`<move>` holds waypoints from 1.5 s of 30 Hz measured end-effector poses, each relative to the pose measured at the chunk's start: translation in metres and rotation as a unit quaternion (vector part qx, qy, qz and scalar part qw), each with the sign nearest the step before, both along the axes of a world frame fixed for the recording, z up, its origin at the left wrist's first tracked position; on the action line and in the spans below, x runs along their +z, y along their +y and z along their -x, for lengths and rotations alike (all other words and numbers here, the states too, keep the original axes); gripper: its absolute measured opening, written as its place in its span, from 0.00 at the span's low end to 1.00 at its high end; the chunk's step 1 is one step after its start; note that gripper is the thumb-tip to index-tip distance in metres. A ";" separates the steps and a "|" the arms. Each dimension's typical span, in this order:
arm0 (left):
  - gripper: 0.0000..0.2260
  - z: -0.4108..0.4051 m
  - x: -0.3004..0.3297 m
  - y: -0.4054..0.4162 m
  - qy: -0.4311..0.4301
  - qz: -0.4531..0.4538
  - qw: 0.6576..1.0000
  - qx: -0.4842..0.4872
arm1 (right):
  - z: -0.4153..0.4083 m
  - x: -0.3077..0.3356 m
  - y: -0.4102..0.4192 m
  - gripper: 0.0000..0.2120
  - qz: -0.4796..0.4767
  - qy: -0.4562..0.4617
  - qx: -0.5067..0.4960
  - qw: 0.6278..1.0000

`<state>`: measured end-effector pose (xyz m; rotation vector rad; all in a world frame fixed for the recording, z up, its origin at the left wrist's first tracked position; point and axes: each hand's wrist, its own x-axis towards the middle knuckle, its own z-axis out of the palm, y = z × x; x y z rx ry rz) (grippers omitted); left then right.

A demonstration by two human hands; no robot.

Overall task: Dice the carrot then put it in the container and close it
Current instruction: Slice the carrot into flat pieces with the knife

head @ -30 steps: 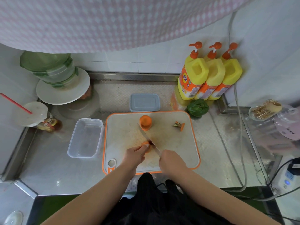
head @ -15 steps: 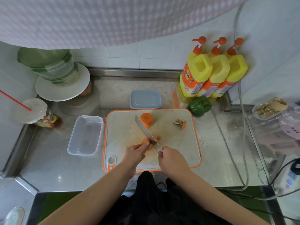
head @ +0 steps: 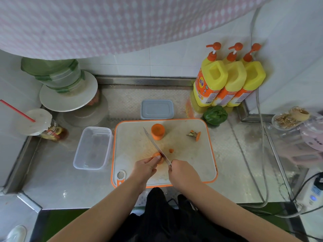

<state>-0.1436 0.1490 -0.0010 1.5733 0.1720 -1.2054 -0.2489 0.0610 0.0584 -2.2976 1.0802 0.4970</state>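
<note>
On the white cutting board with an orange rim (head: 192, 159), my left hand (head: 146, 167) pinches a small carrot piece (head: 158, 156) at the board's near middle. My right hand (head: 183, 173) grips the knife (head: 156, 146), whose blade runs up-left across that piece. A thick carrot chunk (head: 157, 131) stands upright farther back. One small cut bit (head: 171, 150) lies right of the blade, and the carrot's stem end (head: 194, 135) lies at the right. The clear container (head: 93, 148) sits empty left of the board; its grey lid (head: 157, 109) lies behind the board.
Three yellow detergent bottles (head: 227, 79) stand at the back right with a green pepper (head: 215, 115) in front. A white plate with stacked green containers (head: 68, 95) and a lidded cup with a red straw (head: 36, 123) occupy the left. Cables (head: 262, 154) run along the right.
The knife lifted off the carrot piece and its tip swung up-left; a small cut bit now lies free right of the blade. My view shifted slightly.
</note>
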 end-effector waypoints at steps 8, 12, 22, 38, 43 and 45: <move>0.13 0.000 0.002 0.000 0.001 -0.006 1.000 0.003 | -0.005 -0.016 -0.004 0.12 0.001 0.003 0.004 1.000; 0.13 -0.001 0.000 -0.001 -0.003 -0.015 1.000 0.004 | -0.008 -0.025 -0.005 0.11 0.010 0.015 0.004 1.000; 0.10 0.001 0.003 -0.002 -0.003 -0.022 1.000 0.000 | -0.017 -0.047 -0.008 0.12 0.030 0.078 0.047 0.995; 0.24 -0.005 0.017 -0.006 -0.336 -0.085 0.901 -0.261 | -0.013 -0.060 -0.014 0.13 -0.008 0.073 0.037 0.997; 0.22 -0.008 0.011 -0.006 -0.317 -0.109 0.889 -0.312 | 0.000 -0.053 -0.028 0.17 -0.085 0.045 0.049 0.994; 0.21 -0.007 0.009 -0.006 -0.313 -0.103 0.895 -0.302 | 0.005 -0.051 -0.040 0.21 -0.174 -0.008 -0.002 0.985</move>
